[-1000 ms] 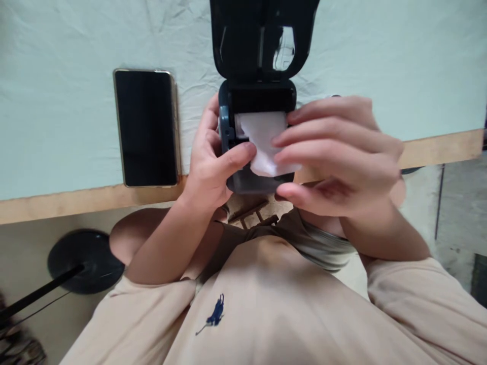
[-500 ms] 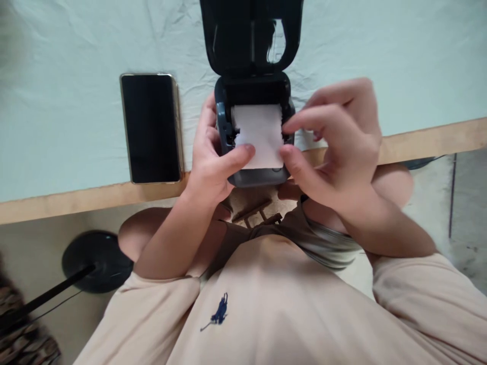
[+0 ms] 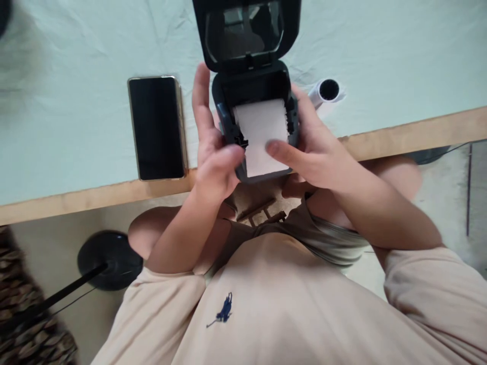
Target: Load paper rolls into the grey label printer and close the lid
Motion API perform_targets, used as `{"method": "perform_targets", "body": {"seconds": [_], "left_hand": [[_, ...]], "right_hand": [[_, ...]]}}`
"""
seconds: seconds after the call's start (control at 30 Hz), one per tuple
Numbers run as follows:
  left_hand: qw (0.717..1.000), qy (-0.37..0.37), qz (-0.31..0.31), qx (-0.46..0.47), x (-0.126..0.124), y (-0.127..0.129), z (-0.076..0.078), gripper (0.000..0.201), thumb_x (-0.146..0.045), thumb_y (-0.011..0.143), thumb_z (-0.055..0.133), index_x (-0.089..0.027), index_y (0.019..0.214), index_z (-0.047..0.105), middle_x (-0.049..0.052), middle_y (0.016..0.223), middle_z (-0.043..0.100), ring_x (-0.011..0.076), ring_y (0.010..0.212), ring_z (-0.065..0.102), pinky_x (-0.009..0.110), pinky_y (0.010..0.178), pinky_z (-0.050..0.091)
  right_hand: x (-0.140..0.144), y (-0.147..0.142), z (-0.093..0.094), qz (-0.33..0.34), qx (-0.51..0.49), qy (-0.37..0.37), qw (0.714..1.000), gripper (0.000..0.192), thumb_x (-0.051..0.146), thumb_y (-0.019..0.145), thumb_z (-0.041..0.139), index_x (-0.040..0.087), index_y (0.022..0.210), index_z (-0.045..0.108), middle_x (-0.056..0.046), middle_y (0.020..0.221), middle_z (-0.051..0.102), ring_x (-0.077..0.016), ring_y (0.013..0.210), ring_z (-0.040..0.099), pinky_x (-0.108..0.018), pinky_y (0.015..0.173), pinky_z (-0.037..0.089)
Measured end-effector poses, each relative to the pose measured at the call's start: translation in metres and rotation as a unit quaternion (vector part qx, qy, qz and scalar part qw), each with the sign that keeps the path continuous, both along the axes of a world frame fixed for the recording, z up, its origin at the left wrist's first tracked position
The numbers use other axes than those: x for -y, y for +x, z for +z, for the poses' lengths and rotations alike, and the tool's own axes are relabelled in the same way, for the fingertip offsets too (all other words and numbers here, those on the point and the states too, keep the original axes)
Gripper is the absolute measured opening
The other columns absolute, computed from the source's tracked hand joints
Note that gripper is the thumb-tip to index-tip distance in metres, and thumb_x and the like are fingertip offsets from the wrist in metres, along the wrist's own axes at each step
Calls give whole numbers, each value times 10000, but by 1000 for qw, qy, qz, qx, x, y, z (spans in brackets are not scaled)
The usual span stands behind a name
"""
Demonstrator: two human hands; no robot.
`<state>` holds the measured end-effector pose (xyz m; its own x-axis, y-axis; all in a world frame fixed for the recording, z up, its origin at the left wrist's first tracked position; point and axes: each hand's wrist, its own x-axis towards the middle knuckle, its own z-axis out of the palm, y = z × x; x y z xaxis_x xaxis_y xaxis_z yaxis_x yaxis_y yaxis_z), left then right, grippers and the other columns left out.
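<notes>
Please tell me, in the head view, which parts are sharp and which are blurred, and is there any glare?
Head view: the small printer, its white paper and the phone are fairly sharp; the lower left corner is blurred; the open lid window reflects light; lighting is soft, with no hard shadows on the cloth.

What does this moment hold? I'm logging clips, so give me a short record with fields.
Left hand: grips the printer's left side, thumb on the paper
Right hand: grips the right side, thumb on the paper
Printer: small, dark, lid raised
Paper: white strip, drawn out over the front edge
Phone: screen dark, flat on the cloth
Spare roll: beyond the right hand
</notes>
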<state>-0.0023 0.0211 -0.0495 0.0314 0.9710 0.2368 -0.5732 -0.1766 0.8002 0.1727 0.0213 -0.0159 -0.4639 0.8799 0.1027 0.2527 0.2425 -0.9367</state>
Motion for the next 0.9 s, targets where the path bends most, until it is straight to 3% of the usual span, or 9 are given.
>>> {"method": "perform_targets", "body": {"seconds": [0.1,0.27,0.37,0.47,0.57,0.63,0.8,0.83,0.9], "left_hand": [[997,-44,3,69,8,4,20,485,-536,836,556,-389,1298,563,-80,1451,632,213,1567,377,380,1129,506],[991,-49,48,112,8,6,31,374,-514,886,543,-300,1182,621,-36,1248,741,206,1520,435,365,1263,363],[990,-66,49,116,6,6,30,314,-538,913,544,-291,1075,650,-25,1078,760,228,1389,564,374,1222,408],[991,-88,38,94,8,4,28,331,-553,878,627,-299,1088,610,-12,1075,733,258,1296,627,381,1114,489],[998,-38,23,43,9,1,20,485,-513,787,783,-350,1165,527,-12,1091,691,243,1186,679,330,940,545],[1000,3,15,-5,8,0,12,530,-435,796,806,-408,1223,493,-33,1072,670,200,1047,699,307,848,552],[982,164,44,-80,-13,1,-11,586,-509,784,765,-546,1310,509,-58,1109,642,184,976,664,326,821,559],[981,167,58,-83,-16,1,-11,615,-540,751,785,-545,1308,523,-55,1117,633,185,954,660,333,812,555],[988,77,88,-99,-13,1,-3,666,-593,630,875,-516,1219,576,-54,1177,601,208,1004,654,371,876,550]], "right_hand": [[-3,1,-3,18,3,8,1000,824,603,923,610,312,1615,272,-25,1637,421,-250,1540,411,-447,1329,336],[-4,2,-4,30,2,-7,1000,896,694,875,630,306,1612,299,-32,1642,419,-271,1550,398,-465,1339,314],[-4,1,-3,29,-1,-5,1000,920,802,836,595,290,1569,383,-47,1596,478,-289,1529,428,-477,1331,330],[-4,1,-3,24,-21,-9,999,912,874,819,532,304,1524,432,-51,1565,507,-291,1488,477,-489,1295,390],[-2,0,-3,42,-82,-127,988,957,864,833,525,306,1566,264,-54,1351,658,-244,1230,672,-424,1043,607],[-3,-1,-4,45,-114,-179,976,957,836,836,558,309,1552,203,-29,1219,704,-217,1100,716,-364,899,647],[-3,-4,-7,-14,-98,-132,986,641,757,818,667,298,1249,546,-14,1205,691,-207,1130,678,-322,890,630],[-3,-4,-7,-18,-105,-130,986,610,733,824,677,292,1227,554,-13,1182,690,-207,1119,675,-329,882,629],[-3,-4,-8,-16,-129,-140,982,591,692,831,695,287,1234,545,-11,1166,684,-206,1121,667,-342,883,630]]}}
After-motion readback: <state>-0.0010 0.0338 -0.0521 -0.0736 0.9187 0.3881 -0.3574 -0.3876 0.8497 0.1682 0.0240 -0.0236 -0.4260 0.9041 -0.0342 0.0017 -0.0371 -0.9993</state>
